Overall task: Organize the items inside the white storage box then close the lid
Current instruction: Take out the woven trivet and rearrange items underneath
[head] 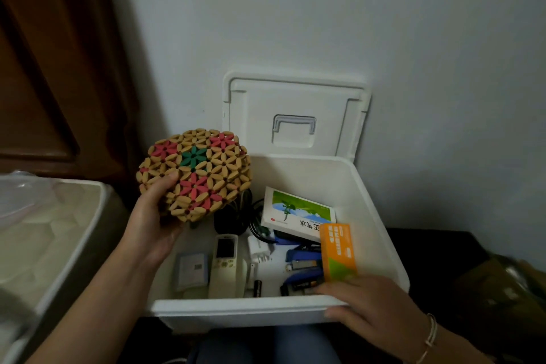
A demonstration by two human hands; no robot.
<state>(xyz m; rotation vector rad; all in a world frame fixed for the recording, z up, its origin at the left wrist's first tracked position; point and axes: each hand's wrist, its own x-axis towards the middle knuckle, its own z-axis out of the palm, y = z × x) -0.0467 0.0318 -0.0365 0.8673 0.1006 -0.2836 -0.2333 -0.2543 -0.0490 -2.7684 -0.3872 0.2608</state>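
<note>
The white storage box point(381, 224) stands open against the wall, its lid point(295, 115) leaning upright behind it. My left hand point(150, 219) holds a round woven bead mat point(195, 174) with red and green flowers above the box's left edge. My right hand point(369, 301) reaches over the front right rim and grips an orange box point(336, 251), standing on end inside. Also in the box lie a white-and-green medicine box point(298, 213), a white remote point(226, 263), a grey pack point(190, 270), a blue stapler point(302, 257), a white charger point(260, 248), black cables point(236, 216) and a small battery point(257, 288).
A pale mattress point(44, 239) with plastic on it lies at the left. A brown wooden door point(53, 68) stands at the back left. A dark surface with a brownish bag point(502, 284) is at the right. My blue-jeaned legs point(266, 346) are below the box.
</note>
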